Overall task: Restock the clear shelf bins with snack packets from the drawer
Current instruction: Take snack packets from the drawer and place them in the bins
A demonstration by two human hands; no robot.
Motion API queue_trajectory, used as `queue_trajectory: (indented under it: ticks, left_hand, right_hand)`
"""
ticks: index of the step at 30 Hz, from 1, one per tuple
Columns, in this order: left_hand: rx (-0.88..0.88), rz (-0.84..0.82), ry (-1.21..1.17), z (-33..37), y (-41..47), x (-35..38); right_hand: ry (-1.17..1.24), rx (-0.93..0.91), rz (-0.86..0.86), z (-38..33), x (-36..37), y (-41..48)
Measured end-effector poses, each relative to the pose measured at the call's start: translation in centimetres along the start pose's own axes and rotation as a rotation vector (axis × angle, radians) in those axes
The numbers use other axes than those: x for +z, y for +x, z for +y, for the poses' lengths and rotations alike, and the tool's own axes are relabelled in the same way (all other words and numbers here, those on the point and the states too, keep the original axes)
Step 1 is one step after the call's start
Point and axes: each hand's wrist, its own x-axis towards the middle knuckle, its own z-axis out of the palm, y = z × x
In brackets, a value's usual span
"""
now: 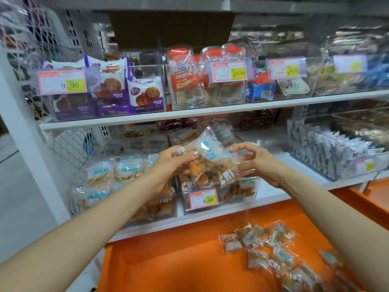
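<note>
You've got a brown cardboard box (pixel 172 30) up top, above the upper white shelf board (pixel 210 112). Price labels in your view: 9.90 (pixel 62 82) left and 16.80 (pixel 228 71) centre on the upper row, 8.80 (pixel 203 198) on the lower row. Purple biscuit packs (pixel 145 93) sit left of red-topped clear bags (pixel 183 79). Wire mesh panel (pixel 69 142) hangs under that board at left, next to the white upright (pixel 23 131). Grey floor (pixel 12 197) lies beyond it.

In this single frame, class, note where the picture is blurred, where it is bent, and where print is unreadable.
Head view throughout: drawer packets smear with motion blur at lower right; the left shelf post slants from the wide lens; the top-right price tag is washed out, unreadable.
</note>
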Motion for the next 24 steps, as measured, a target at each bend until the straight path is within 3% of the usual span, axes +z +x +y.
queue_trajectory:
  ticks: [5, 15, 24]
  left_hand:
    - [0.034, 0.163, 0.06, -1.0, -0.3, -3.0]
    - [0.105, 0.199, 0.17, -1.7, -1.1, -3.6]
    - [0.061, 0.239, 0.104, -1.9, -0.8, -4.1]
  right_hand:
    - [0.006, -0.004, 0.131, 0.2, -1.7, 0.4]
    - [-0.15, -0.09, 0.551, 1.2, -4.3, 4.9]
    - [-0.537, -0.047, 0.456, 1.9, -2.9, 13.6]
